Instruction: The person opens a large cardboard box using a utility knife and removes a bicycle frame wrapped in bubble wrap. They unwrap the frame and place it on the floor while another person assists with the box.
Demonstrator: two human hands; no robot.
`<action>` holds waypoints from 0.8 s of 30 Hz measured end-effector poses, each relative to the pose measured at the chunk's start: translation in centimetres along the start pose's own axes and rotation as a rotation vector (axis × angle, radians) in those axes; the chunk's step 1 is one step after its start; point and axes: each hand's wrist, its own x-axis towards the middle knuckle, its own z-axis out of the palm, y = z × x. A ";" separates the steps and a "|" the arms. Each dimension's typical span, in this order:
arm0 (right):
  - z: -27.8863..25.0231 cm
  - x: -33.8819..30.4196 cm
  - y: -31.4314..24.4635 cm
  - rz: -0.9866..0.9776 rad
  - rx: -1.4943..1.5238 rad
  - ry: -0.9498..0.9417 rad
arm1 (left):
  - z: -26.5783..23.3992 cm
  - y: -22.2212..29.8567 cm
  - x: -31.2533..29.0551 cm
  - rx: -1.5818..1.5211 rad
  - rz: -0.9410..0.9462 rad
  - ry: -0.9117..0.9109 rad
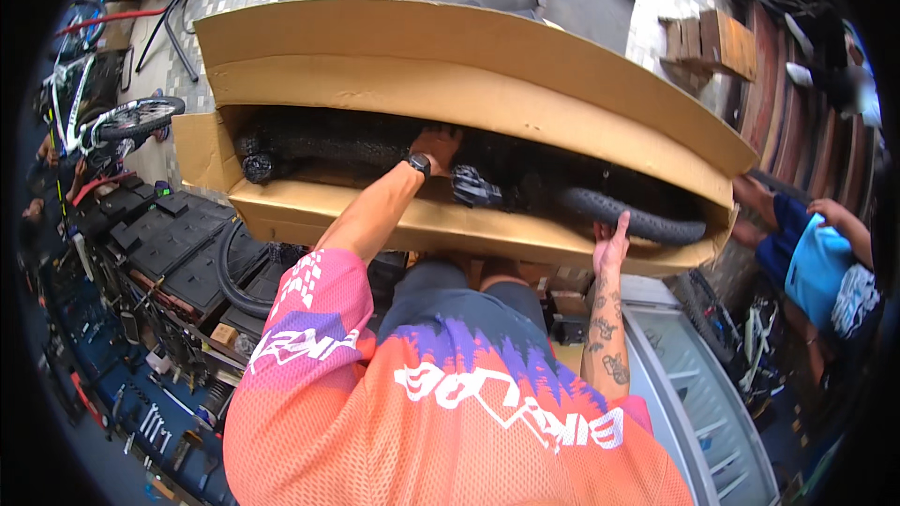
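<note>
A long open cardboard box (pixel 375 84) lies in front of me with dark bicycle parts inside. My left hand (pixel 436 150), a watch on its wrist, reaches into the middle of the box against a black wrapped bundle (pixel 328 145); shade hides its fingertips. At the right end, my right hand (pixel 611 245) holds the near side of a knobby bicycle tire (pixel 670 227), with a finger lying over the tread. Between my hands sits a black part wrapped in shiny plastic (pixel 476 187). Another wrapped end (pixel 258 167) shows at the box's left.
On the left are a bicycle wheel (pixel 141 119), black toolboxes (pixel 187 253) and several hand tools. A glass-topped cabinet (pixel 703 384) stands at lower right. A person in light blue (pixel 820 262) is beyond the box's right end, near a wooden crate (pixel 717 42).
</note>
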 end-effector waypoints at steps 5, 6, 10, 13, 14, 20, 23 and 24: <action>0.8 -0.3 0.3 -0.017 0.030 -0.082 | 1.2 0.0 -0.1 0.024 0.001 0.087; 0.8 -0.4 0.3 -0.021 0.047 -0.064 | 1.3 0.0 -0.1 0.017 -0.046 0.054; 1.1 0.2 0.4 0.024 0.097 -0.103 | 1.4 -0.1 -0.6 0.112 -0.016 0.145; 1.1 0.6 0.5 0.065 0.135 -0.114 | 1.8 -0.1 -1.3 0.211 0.032 0.265; 1.0 0.6 0.5 0.070 0.144 -0.132 | 2.0 -0.2 -1.5 0.272 0.032 0.310; 1.8 0.4 0.5 0.106 0.210 -0.176 | 3.8 -1.7 0.3 0.328 0.020 0.284; 2.3 0.0 -0.2 0.133 0.222 -0.168 | 4.9 -2.9 1.4 0.307 0.002 0.224; 2.3 -0.3 -0.7 0.093 0.244 -0.210 | 5.2 -3.3 1.4 0.330 0.010 0.229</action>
